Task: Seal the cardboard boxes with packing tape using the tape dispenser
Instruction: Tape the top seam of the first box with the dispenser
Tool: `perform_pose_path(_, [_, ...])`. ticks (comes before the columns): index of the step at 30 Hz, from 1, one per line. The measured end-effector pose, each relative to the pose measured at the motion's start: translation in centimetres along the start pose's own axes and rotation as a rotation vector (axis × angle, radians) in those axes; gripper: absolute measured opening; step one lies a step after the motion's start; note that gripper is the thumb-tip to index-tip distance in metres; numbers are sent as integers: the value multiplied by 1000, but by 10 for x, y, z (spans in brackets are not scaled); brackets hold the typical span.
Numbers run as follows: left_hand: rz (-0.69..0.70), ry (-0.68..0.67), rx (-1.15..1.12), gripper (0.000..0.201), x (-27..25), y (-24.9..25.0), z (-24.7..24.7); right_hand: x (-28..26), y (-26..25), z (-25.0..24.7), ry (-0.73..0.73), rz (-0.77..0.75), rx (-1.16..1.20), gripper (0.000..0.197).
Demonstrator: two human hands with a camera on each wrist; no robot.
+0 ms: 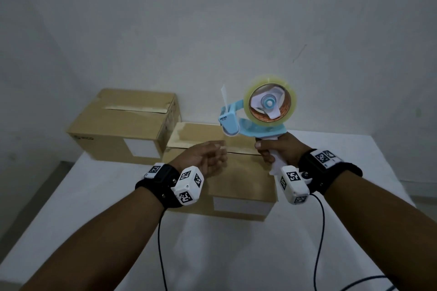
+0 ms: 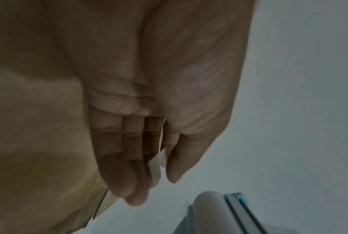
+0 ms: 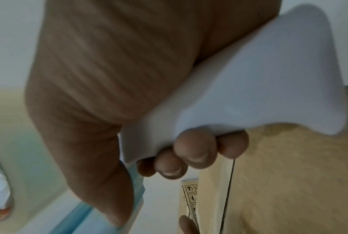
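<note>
The head view alone shows two cardboard boxes: the far box (image 1: 123, 123) at 10 o'clock, the near box (image 1: 236, 172) centre. The left hand (image 1: 203, 158) hovers over it, and the left wrist view shows its fingers (image 2: 121, 152) relaxed and straight. At 2 o'clock, the right hand (image 1: 279, 149) clenches the tape dispenser (image 1: 257, 111) handle, held upright above the near box, tape roll (image 3: 18, 142) uppermost.

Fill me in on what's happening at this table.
A person is taping up cardboard boxes. The right hand grips the white handle of a blue tape dispenser, held up above the near box. The left hand reaches toward it, fingers straight, apparently with a bit of tape between them. A second box sits behind.
</note>
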State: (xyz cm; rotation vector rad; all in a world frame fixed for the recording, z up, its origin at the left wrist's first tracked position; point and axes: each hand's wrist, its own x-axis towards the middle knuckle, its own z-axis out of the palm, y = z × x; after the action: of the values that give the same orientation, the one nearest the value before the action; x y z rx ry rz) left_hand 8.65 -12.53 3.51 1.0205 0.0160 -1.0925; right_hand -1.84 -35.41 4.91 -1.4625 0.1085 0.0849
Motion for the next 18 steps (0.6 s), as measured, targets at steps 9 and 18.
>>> perform_pose_path(9, [115, 167, 86, 4, -3, 29, -29, 15, -1, 11, -5, 6, -156, 22])
perform_pose_path(18, [107, 291, 310, 31, -21, 74, -88, 63, -2, 51, -102, 20, -421, 28])
